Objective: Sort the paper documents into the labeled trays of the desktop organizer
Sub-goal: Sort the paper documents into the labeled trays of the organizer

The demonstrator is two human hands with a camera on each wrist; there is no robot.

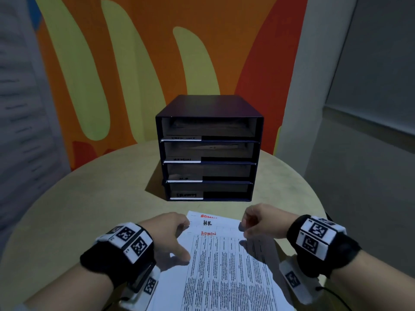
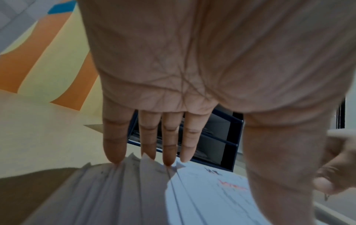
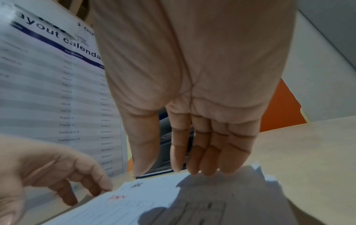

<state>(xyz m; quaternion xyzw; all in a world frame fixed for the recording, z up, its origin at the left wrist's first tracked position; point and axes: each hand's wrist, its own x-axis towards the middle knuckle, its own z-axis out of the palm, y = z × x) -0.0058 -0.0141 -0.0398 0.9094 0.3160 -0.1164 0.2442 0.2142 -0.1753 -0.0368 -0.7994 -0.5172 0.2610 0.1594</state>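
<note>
Both hands, left [image 1: 167, 230] and right [image 1: 261, 221], fingers straight, rest fingertips on the papers [image 1: 224, 265] before the organizer [image 1: 208, 149].

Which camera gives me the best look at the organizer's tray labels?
The head view: the desktop organizer faces the camera with all four tray fronts and their white label strips showing, though the writing is dim. The left wrist view catches only tray edges between the fingers; the right wrist view shows just a sliver.

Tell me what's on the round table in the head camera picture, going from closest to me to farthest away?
White printed paper stack → left hand and right hand at its far corners → bare beige tabletop → dark blue four-tray desktop organizer.
</note>
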